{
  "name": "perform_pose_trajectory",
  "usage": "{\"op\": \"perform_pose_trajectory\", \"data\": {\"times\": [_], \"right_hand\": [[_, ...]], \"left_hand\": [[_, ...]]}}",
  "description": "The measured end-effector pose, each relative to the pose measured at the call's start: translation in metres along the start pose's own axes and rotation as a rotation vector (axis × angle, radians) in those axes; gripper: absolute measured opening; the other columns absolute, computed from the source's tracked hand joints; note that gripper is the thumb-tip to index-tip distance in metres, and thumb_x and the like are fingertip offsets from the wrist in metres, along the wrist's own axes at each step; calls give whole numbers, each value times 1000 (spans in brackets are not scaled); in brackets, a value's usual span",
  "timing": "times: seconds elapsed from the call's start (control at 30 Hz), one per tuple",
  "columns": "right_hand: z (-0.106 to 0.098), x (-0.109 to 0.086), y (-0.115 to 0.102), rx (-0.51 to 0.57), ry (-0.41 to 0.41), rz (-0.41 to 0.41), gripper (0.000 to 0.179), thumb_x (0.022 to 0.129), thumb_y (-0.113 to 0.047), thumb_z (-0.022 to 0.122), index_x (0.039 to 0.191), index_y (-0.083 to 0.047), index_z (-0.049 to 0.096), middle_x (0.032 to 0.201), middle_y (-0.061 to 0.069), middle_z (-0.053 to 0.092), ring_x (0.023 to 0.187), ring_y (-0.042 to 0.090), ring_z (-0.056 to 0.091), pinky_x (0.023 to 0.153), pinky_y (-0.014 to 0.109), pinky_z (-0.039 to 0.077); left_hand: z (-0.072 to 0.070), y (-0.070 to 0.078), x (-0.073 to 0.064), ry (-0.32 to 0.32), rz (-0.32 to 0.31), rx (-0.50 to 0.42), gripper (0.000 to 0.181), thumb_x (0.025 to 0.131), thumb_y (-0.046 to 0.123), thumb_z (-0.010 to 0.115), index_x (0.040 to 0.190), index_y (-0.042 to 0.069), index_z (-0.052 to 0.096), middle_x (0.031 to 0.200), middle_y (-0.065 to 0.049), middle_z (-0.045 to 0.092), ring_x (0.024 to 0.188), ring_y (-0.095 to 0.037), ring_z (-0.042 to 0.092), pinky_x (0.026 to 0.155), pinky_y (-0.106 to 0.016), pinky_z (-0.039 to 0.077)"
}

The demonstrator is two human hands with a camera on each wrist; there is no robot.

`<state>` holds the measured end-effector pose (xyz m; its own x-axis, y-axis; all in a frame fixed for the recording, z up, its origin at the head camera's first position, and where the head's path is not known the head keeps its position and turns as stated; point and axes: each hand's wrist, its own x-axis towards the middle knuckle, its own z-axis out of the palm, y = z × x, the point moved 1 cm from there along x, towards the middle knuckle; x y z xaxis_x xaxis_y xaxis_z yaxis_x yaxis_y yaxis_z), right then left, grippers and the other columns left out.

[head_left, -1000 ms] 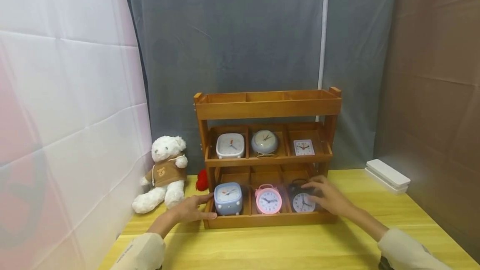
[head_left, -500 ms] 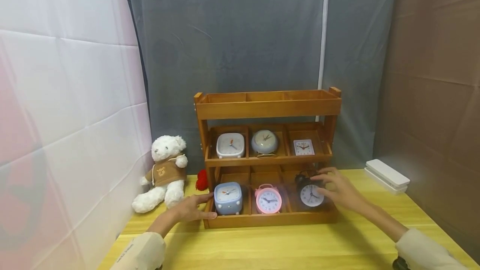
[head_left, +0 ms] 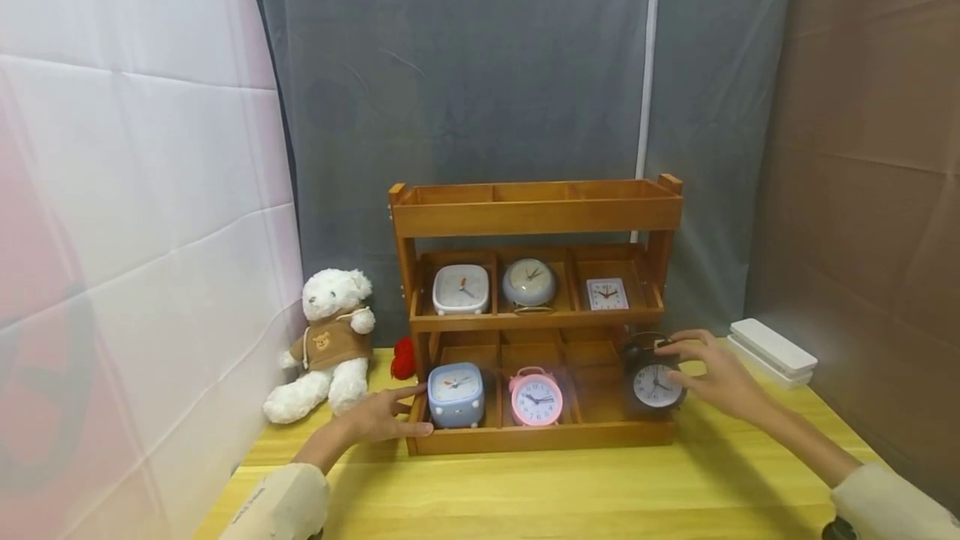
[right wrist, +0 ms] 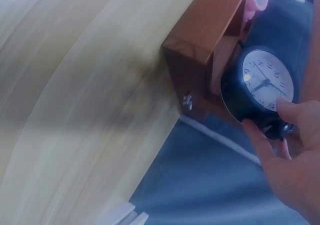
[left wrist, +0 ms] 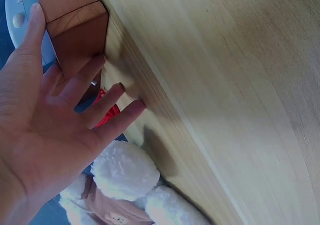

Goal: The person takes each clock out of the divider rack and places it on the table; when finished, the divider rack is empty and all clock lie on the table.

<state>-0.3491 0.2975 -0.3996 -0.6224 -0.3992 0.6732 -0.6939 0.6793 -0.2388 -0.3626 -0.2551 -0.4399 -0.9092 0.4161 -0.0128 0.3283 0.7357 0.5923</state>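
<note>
A black round alarm clock [head_left: 657, 386] with a white dial is pinched in my right hand [head_left: 712, 373], thumb at its face and fingers behind. It hangs at the right end of the bottom tier of a brown wooden shelf [head_left: 540, 438]; the right wrist view shows the clock [right wrist: 267, 80] tilted by the shelf's end. My left hand [head_left: 381, 417] rests against the shelf's left end, its fingers fairly straight and spread in the left wrist view. Just beside it sits a blue square clock [head_left: 456, 408]. A pink alarm clock [head_left: 537, 398] stands in the middle compartment.
On the middle tier sit a white clock [head_left: 461, 290], a round grey clock [head_left: 529, 283] and a small square clock [head_left: 607, 294]. A white teddy bear [head_left: 330, 344] and red yarn [head_left: 403, 358] are at left. A white box-like object [head_left: 774, 350] lies at right.
My right hand has lifted the black alarm clock and carried it rightward, out of the bottom right compartment to the shelf's right end. The left hand has stayed in place.
</note>
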Motion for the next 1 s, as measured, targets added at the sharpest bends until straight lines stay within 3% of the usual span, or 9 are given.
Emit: {"op": "perform_pose_trajectory", "data": {"times": [0.43, 0.57, 0.77, 1.0], "right_hand": [[-28, -7, 27, -104, 51, 42, 40, 75, 1, 90, 112, -7, 77, 121, 21, 61, 86, 35, 71, 67, 34, 56], [-28, -11, 41, -127, 53, 80, 39, 75, 1, 90, 111, -6, 76, 120, 24, 59, 86, 39, 71, 65, 37, 54], [-20, -21, 54, -127, 63, 142, 36, 75, 3, 89, 108, -3, 75, 117, 27, 58, 94, 45, 67, 74, 54, 55], [-7, -25, 64, -129, 116, 129, 38, 71, 8, 90, 104, -2, 74, 111, 25, 60, 100, 46, 61, 75, 59, 53]], "left_hand": [[0, 2, -1, 0, -25, 11, 86, 87, 47, 83, 157, 12, 47, 136, -29, 63, 119, -42, 67, 95, -54, 54], [-1, 0, 0, 1, -33, 24, 86, 87, 48, 84, 157, 13, 48, 134, -29, 64, 117, -41, 67, 95, -55, 54], [-1, 1, 0, 1, -28, 32, 86, 87, 49, 83, 157, 13, 48, 135, -30, 63, 118, -42, 67, 96, -55, 53], [-2, 4, -1, 5, -30, 41, 86, 86, 49, 83, 156, 14, 49, 133, -29, 64, 118, -42, 67, 96, -55, 53]]}}
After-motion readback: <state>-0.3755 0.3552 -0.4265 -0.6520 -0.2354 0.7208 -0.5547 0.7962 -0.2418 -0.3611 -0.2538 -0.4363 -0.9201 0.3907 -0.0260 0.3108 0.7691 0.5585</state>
